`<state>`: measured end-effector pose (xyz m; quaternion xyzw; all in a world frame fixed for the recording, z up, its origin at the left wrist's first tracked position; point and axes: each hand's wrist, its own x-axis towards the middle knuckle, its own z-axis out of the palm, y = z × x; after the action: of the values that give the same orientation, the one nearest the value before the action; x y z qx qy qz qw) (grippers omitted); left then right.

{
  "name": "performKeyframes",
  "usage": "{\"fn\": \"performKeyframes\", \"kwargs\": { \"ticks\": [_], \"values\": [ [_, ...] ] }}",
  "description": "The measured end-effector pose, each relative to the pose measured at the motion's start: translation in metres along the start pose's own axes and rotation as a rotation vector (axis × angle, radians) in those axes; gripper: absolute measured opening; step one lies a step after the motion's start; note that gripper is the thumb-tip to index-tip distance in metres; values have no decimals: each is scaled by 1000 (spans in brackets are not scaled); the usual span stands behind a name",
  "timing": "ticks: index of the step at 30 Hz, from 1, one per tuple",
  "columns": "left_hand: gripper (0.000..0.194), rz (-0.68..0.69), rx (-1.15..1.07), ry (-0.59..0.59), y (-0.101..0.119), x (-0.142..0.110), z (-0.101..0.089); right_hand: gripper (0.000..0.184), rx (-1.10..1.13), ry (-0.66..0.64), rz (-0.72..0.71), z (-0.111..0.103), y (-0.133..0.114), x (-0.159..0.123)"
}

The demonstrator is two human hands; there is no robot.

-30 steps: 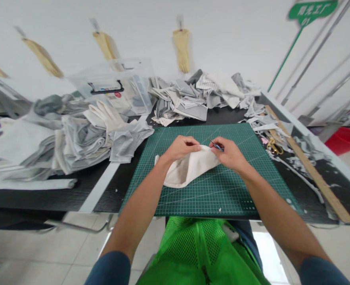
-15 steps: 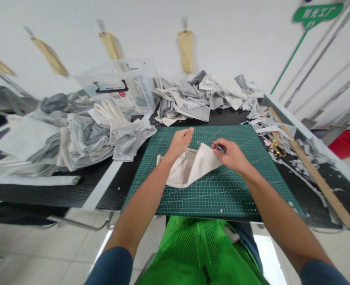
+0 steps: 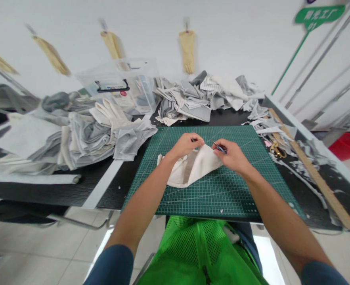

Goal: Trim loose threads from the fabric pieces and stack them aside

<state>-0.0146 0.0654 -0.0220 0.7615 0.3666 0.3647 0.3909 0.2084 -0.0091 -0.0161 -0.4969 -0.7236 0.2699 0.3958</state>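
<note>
A cream cloth piece [image 3: 206, 163], folded and partly opened out like a pouch, rests on the green cutting mat [image 3: 240, 190]. My left hand [image 3: 189, 145] has come to its upper corner. Thumb and fingers are pinched together there, and what lies between their tips is too small to make out. My right hand [image 3: 230, 153] is closed around a small pointed tool with a blue handle [image 3: 220, 148], its dark tip directed up and left. Those right fingers also touch the cloth's right edge. The inner side of the cloth is partly covered by my left wrist.
Stacks of grey and cream cloth [image 3: 88, 134] lie left, with more scraps [image 3: 189, 99] behind. A clear plastic box [image 3: 142, 95] stands at the back. On the right are gold-handled scissors [image 3: 277, 149], a wooden ruler [image 3: 314, 170] and grey offcuts [image 3: 317, 150].
My left hand has moved right and slightly down, from above the cloth to its upper corner beside the tool. My right hand and the cloth stay almost where they were.
</note>
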Motion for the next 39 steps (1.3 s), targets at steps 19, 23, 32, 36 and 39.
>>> {"fn": "performKeyframes", "kwargs": {
  "ticks": [19,23,32,36,39],
  "values": [
    [51,-302,-530,-162,2,-9,-2,12,202,40,79,-3,1,-1],
    [44,-232,-533,-91,3,-12,-6,18,308,17,164,-5,0,-1],
    [35,-173,-312,70,3,-18,-9,21,179,82,162,-1,6,1],
    [35,-170,-418,127,5,-21,-6,18,180,89,166,-2,9,1],
    [34,-162,-491,139,7,-21,-2,16,198,84,164,-3,8,1]
  ]
}}
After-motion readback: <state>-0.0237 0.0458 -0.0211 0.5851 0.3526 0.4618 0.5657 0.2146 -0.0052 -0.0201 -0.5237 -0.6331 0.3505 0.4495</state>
